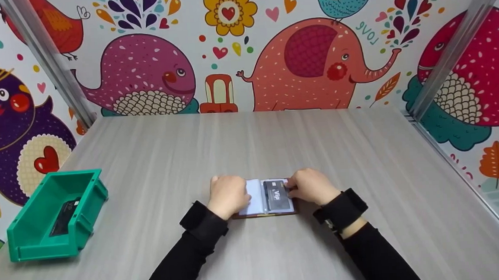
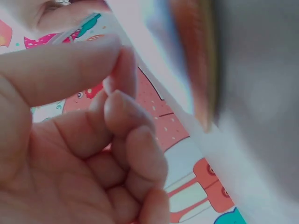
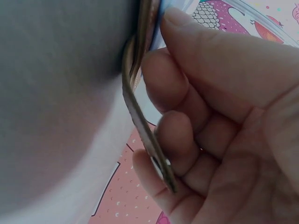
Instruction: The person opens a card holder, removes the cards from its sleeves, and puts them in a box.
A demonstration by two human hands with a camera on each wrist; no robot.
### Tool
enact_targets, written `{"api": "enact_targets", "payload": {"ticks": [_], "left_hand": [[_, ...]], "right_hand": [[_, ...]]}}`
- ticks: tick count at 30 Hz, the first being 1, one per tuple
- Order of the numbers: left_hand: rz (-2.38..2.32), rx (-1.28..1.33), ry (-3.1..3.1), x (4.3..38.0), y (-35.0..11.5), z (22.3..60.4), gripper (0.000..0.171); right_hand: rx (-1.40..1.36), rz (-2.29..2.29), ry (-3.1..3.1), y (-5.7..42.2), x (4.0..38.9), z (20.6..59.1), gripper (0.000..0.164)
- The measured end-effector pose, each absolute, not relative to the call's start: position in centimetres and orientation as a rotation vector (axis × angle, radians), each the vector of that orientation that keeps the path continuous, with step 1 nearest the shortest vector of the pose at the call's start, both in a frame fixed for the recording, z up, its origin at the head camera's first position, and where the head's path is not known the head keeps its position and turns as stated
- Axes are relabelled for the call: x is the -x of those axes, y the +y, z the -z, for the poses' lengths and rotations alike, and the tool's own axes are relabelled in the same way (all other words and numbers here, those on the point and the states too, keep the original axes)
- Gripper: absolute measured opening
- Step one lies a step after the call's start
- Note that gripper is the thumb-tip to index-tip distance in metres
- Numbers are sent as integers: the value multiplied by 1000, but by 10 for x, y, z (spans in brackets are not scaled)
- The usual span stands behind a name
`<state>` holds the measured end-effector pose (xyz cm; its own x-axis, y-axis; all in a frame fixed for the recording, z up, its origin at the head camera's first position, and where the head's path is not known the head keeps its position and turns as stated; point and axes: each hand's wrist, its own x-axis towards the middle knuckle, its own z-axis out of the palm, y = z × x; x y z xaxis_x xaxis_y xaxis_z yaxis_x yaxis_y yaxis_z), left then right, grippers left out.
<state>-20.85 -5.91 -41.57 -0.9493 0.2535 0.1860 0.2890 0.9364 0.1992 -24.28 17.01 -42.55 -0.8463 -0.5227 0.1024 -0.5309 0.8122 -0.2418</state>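
Note:
A small card holder (image 1: 253, 196) lies spread open on the table, its left page pale and bare. On its right page is a dark card marked "Vip" (image 1: 275, 197). My left hand (image 1: 228, 196) pinches the holder's left edge between thumb and curled fingers, its fingertips overlapping the page. At the opposite edge my right hand (image 1: 313, 186) grips the holder, thumb on the page side beside the card. In the right wrist view a thin brown strap (image 3: 142, 119) with a metal stud hangs from the cover against the curled fingers.
A green plastic bin (image 1: 44, 252) stands at the left of the table (image 1: 250, 148), with a dark Vip card (image 1: 65, 217) inside. Walls printed with cartoon animals (image 1: 305, 67) rise behind and at both sides, with metal posts (image 1: 45, 61) in the corners.

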Motion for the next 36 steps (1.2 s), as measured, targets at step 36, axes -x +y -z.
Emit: {"api": "enact_targets", "payload": {"ticks": [36], "left_hand": [[475,387,-3005,217,-21,423,17]], "right_hand": [[-881,-422,-2921,171,243,426,9]]}}
